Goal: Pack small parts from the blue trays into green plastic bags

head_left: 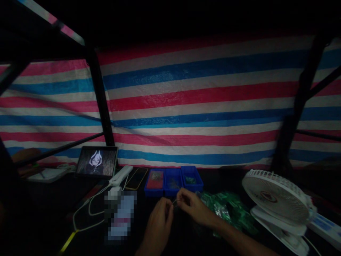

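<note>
Pinching a thin pale strand (174, 201) in mid-air above the desk (53, 202), just in front of the trays; too small to tell exactly what it is. Gripping it w/ L hand (158, 224) and R hand (193, 208), both narrowed to tight fingertip pinches, tips nearly meeting, prob. for fine control of something so slight. Keeping small bits apart, by the look of it, in three blue plastic trays (173, 184), set side by side w/ hard square walls: reddish lining in the left one, dark bits in the middle, green bits in the right. Piling green PCBs (226, 209), glossy w/ foil-like glints, just right of R hand, likely for easy reach. Aiming a white desk fan (277, 197), round ribbed plastic grille tilted, toward the hands, prob. for cooling. Propping up a tablet (97, 161) showing a drawn figure, angled for viewing. Leaving a white power bank (121, 175) and a phone (137, 178) w/ yellow edge flat nearby, pale cables (87, 209) trailing across the dark surface. Hiding an item under a pixelated patch (121, 215). Hanging a woven striped tarp (186, 106), red, white and blue, behind everything on a black metal frame (99, 96), prob. as a wall.
</note>
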A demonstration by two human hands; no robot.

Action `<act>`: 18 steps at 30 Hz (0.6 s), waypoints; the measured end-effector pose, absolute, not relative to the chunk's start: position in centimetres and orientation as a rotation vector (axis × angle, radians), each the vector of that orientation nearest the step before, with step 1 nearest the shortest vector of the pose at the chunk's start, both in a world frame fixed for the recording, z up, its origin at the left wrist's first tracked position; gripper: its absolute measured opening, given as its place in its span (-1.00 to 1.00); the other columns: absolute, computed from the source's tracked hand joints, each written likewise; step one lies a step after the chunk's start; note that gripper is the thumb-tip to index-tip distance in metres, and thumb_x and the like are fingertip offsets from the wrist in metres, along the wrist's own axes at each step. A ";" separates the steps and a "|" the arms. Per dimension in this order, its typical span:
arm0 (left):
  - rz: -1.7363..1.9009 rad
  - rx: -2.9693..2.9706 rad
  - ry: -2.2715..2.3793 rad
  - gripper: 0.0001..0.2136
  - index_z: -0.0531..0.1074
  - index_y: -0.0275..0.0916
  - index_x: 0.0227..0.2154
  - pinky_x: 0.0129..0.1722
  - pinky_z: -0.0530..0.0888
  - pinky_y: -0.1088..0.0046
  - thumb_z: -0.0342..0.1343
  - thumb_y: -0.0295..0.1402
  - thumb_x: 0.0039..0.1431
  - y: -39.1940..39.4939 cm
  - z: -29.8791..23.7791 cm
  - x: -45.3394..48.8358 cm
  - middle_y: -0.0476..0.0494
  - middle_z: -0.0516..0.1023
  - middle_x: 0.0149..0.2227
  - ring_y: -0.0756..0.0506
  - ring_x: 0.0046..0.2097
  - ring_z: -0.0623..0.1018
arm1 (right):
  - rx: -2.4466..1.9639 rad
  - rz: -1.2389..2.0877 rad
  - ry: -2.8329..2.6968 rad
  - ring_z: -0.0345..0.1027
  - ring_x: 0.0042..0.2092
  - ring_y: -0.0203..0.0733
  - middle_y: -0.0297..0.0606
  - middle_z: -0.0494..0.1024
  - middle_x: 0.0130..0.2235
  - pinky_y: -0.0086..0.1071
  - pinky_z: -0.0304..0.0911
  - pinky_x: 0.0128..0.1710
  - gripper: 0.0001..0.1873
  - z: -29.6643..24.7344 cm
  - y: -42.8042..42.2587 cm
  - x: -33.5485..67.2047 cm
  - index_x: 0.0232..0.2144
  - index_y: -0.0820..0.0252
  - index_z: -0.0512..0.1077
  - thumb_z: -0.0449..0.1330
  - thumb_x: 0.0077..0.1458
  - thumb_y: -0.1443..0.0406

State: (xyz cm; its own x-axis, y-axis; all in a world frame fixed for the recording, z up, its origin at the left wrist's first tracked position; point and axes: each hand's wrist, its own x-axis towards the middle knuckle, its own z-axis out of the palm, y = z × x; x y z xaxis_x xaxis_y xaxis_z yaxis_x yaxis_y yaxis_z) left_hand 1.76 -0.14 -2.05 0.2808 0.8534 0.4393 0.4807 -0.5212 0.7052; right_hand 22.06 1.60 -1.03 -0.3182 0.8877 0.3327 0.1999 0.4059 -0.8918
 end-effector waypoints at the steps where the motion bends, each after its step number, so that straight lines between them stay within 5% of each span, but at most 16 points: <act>1: 1.151 2.106 1.200 -0.78 0.41 -0.16 -0.26 -0.21 0.44 0.36 -0.08 -0.23 0.45 -0.1 -2.0 1.8 -0.09 0.53 -0.30 -0.13 -0.27 0.55 | -0.950 0.969 -1.777 0.15 -0.33 -0.25 -0.41 0.33 -0.37 -0.39 0.06 -0.32 -0.81 -1.0 1.6 22.1 -0.28 0.18 0.41 0.24 0.26 0.17; 18: 1.127 1.702 1.126 -0.65 0.49 -0.22 -0.28 -0.20 0.44 0.35 0.08 -0.01 0.30 0.6 -2.1 2.9 -0.17 0.61 -0.28 -0.19 -0.22 0.59 | -0.943 1.008 -1.743 0.15 -0.34 -0.26 -0.42 0.32 -0.37 -0.40 0.05 -0.33 -0.73 -0.9 1.4 22.0 -0.28 0.19 0.41 0.28 0.27 0.11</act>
State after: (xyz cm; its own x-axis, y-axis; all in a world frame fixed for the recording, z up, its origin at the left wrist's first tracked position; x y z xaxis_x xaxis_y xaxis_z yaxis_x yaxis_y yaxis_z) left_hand 2.90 0.63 -2.12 0.2111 0.9459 0.2462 0.2459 -0.2952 0.9232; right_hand 22.05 1.44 -0.87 -0.3177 0.8948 0.3138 0.1743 0.3804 -0.9082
